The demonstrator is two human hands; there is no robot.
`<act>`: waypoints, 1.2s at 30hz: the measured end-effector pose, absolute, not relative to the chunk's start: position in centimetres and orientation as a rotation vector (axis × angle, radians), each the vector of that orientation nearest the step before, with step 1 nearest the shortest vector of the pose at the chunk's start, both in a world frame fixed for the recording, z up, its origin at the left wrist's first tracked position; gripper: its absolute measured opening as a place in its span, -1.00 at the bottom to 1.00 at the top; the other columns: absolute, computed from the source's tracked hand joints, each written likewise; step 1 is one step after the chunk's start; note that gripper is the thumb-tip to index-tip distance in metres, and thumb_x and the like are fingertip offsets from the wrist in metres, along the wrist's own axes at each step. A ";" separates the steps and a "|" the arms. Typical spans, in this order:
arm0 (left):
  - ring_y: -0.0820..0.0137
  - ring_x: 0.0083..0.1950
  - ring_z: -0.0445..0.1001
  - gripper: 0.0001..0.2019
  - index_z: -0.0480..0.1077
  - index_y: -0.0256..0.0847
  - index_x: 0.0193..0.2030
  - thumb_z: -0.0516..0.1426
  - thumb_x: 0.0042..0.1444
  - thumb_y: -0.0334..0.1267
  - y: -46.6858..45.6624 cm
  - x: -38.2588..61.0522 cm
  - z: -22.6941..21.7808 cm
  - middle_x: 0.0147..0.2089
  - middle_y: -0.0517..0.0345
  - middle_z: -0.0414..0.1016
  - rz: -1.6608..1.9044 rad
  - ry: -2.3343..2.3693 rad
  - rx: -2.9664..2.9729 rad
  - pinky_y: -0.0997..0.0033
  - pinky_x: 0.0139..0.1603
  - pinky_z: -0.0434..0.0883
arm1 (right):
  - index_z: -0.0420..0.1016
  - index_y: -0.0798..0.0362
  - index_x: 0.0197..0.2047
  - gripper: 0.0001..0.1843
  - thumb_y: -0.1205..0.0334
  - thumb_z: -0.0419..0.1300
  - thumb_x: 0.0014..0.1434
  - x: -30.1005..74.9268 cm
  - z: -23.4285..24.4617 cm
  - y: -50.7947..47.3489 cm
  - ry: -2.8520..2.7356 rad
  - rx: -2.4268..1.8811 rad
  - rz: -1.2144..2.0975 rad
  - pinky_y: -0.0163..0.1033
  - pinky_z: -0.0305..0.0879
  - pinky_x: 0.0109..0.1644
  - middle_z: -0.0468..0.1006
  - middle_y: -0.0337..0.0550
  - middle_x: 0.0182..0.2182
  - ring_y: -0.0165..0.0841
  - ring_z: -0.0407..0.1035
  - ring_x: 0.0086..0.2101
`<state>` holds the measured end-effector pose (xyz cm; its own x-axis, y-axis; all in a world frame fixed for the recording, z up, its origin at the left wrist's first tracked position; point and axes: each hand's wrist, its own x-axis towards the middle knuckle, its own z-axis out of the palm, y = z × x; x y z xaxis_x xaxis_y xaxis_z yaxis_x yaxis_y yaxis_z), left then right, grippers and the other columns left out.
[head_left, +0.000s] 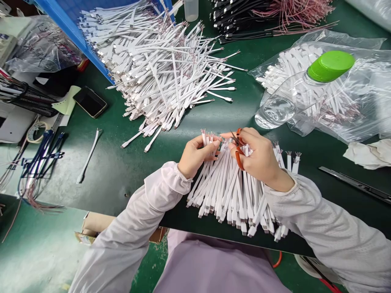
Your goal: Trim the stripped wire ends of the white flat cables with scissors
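My left hand (197, 154) pinches the frayed ends of a few short white flat cables (208, 140) at the top of a fanned row of white cables (232, 191) lying at the near table edge. My right hand (258, 156) is closed round small orange-handled scissors (238, 154), whose blades point at those cable ends. Both hands rest on top of the row. Bare wire tips stick up at the row's right end (292, 156).
A big heap of white cables (166, 69) lies behind. To the right, a clear bottle with a green cap (330, 65) rests on a plastic bag of cables (351, 101). A phone (90, 101), one loose cable (88, 156), black cables (244, 18) and a metal ruler (354, 183) lie around.
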<state>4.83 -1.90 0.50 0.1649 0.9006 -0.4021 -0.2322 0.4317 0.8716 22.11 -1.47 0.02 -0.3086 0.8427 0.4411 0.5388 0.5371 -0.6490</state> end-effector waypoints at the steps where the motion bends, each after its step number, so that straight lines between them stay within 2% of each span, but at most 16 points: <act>1: 0.46 -0.35 0.50 -0.72 0.44 -0.26 -0.27 0.32 -0.08 -0.17 -1.9 4.9 0.5 -0.35 0.18 0.47 0.927 1.114 0.762 0.53 -0.41 0.43 | 0.52 0.03 -0.19 -0.73 0.43 0.11 0.04 22.1 0.0 -1.4 -2.002 -1.115 0.499 -0.22 0.19 -0.34 0.34 -0.20 -0.47 -0.30 0.23 -0.40; 11: 0.49 -0.39 0.48 -0.74 0.43 -0.27 -0.29 0.31 -0.06 -0.17 -1.9 4.9 0.2 -0.36 0.17 0.47 0.937 1.120 0.786 0.57 -0.45 0.40 | 0.49 -0.02 -0.10 -0.67 0.40 0.10 0.07 22.1 0.2 -1.4 -2.059 -1.028 0.540 -0.20 0.26 -0.27 0.42 -0.17 -0.38 -0.27 0.30 -0.33; 18: 0.39 -0.25 0.54 -0.71 0.45 -0.31 -0.20 0.32 -0.08 -0.25 -1.9 4.7 -0.1 -0.23 0.07 0.52 0.927 1.076 0.737 0.45 -0.27 0.49 | 0.46 0.02 -0.32 -0.92 0.30 0.14 0.12 22.5 0.3 -1.0 -1.989 -1.244 0.512 -0.21 0.24 -0.32 0.37 -0.17 -0.46 -0.30 0.29 -0.41; 24: 0.48 -0.30 0.41 -0.70 0.45 -0.29 -0.26 0.31 -0.08 -0.15 -1.9 4.6 -0.2 -0.31 0.14 0.43 0.928 1.122 0.833 0.54 -0.41 0.45 | 0.48 0.02 -0.28 -0.89 0.32 0.14 0.13 22.4 0.6 -1.4 -1.946 -1.211 0.571 -0.22 0.23 -0.32 0.33 -0.20 -0.47 -0.33 0.27 -0.41; 28: 0.53 -0.36 0.34 -0.71 0.43 -0.29 -0.30 0.32 -0.11 -0.16 -1.9 4.7 -0.1 -0.36 0.19 0.37 0.931 1.143 0.845 0.59 -0.48 0.41 | 0.50 0.03 -0.19 -0.81 0.35 0.11 0.14 22.3 0.7 -1.5 -1.979 -1.145 0.568 -0.23 0.24 -0.32 0.35 -0.19 -0.46 -0.33 0.27 -0.40; 33: 0.56 -0.42 0.30 -0.72 0.40 -0.29 -0.36 0.33 -0.13 -0.17 -1.9 4.9 0.1 -0.41 0.22 0.33 0.957 1.174 0.855 0.61 -0.54 0.36 | 0.52 0.03 -0.25 -0.81 0.38 0.12 0.10 22.3 0.6 -1.4 -1.968 -1.158 0.494 -0.22 0.23 -0.34 0.39 -0.17 -0.45 -0.32 0.27 -0.41; 36: 0.56 -0.42 0.31 -0.71 0.40 -0.28 -0.37 0.34 -0.14 -0.15 -1.9 5.0 0.1 -0.41 0.22 0.34 0.960 1.173 0.862 0.61 -0.55 0.36 | 0.53 0.02 -0.21 -0.78 0.39 0.12 0.09 22.2 0.6 -1.4 -1.959 -1.144 0.484 -0.22 0.24 -0.33 0.40 -0.17 -0.45 -0.31 0.29 -0.40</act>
<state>4.97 -1.93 0.07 0.1139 0.9322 -0.3434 -0.1523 0.3580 0.9212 22.21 -1.38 0.64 -0.2722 0.8527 0.4458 0.5473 0.5183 -0.6571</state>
